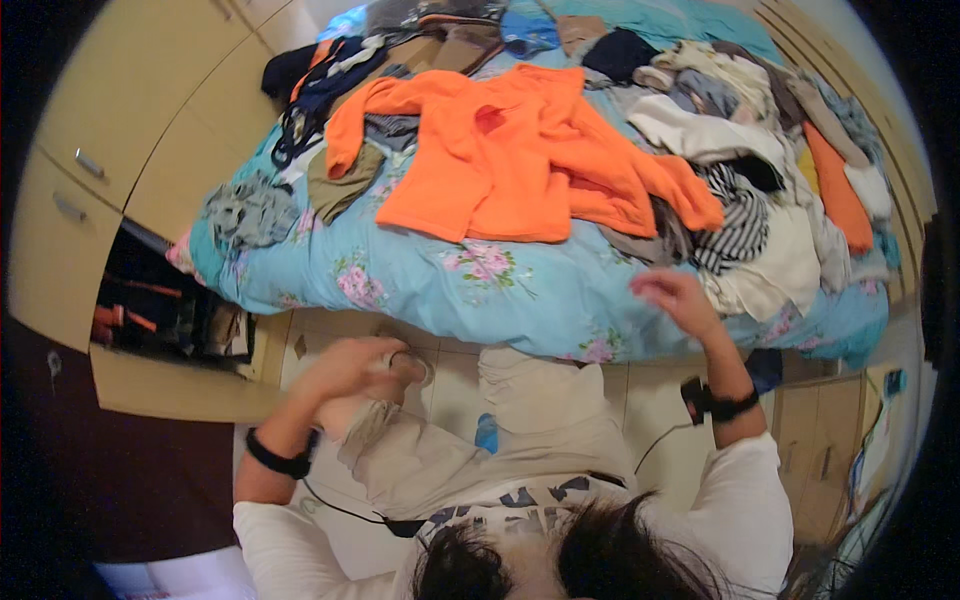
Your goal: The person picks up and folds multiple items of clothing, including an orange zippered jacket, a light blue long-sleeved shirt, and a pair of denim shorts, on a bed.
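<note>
An orange long-sleeved top point(500, 150) lies spread flat on the bed's light blue flowered cover point(480, 285). My right hand point(672, 296) hovers at the bed's near edge, blurred, fingers loosely curled with nothing in them, beside a striped black-and-white garment point(738, 228). My left hand point(352, 368) is down by my raised knee, closed around a small pale piece of cloth point(412, 368). Both wrists wear black bands.
A heap of mixed clothes point(730, 110) covers the bed's right and far side. A beige wardrobe point(120, 130) stands on the left, with an open drawer point(170, 320) full of items below it. A low cabinet point(815, 450) is at the right.
</note>
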`<state>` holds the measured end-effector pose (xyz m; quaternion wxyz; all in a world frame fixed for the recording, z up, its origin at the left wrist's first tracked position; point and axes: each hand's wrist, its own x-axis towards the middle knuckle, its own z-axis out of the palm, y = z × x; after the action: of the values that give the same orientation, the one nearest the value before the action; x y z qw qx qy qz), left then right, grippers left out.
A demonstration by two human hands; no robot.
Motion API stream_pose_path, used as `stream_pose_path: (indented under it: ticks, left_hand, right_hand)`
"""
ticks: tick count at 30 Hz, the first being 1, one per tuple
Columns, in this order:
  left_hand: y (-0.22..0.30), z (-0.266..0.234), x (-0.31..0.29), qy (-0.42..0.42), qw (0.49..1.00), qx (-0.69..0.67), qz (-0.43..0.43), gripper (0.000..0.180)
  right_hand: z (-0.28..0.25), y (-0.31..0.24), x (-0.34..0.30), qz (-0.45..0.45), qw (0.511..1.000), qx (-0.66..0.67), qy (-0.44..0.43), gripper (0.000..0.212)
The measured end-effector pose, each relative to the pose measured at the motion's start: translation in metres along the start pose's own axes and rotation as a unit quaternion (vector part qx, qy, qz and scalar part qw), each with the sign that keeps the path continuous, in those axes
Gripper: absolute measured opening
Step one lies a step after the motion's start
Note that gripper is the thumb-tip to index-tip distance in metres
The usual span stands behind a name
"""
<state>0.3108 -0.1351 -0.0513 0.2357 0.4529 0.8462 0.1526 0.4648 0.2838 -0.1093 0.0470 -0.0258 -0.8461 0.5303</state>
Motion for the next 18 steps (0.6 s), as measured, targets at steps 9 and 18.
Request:
stream_pose_path:
  ticks: [9, 18]
  left_hand:
    - [-0.025, -0.074, 0.039, 0.073, 0.981, 0.107, -0.145, 0.036]
    - [-0.066, 0.018, 0.205, 0.296, 0.873, 0.386, 0.016, 0.049]
  right_hand:
    - [0.004, 0.117, 0.067, 0.055, 0.965, 0.066, 0.250, 0.037]
    - [-0.010, 0.074, 0.074, 0.025, 0.950, 0.039, 0.309, 0.023]
